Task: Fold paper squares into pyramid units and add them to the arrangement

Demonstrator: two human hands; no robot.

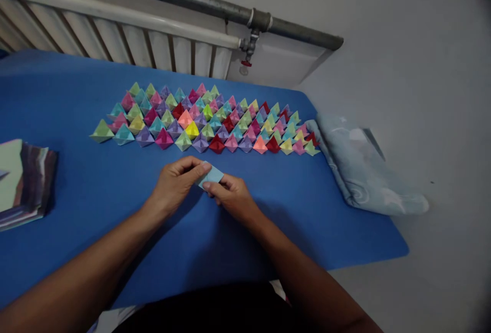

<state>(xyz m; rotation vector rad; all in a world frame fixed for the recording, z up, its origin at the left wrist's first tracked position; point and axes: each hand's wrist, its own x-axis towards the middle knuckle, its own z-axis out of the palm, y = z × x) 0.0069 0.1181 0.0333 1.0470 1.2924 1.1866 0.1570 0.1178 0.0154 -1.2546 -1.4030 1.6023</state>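
Smooth matt paper (215, 174), metal pipe (207, 3)

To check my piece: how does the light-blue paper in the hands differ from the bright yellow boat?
The light-blue paper is held in the left hand and right hand; the bright yellow boat stands on the blue table. The paper looks flat; the boat is opened out, with a raised peak. Both look like paper.

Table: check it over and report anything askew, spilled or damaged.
The cloth at the right looks a little askew: it juts out past the edge of the table beside the wall. The boats stand in close rows, and no spill or damage shows.
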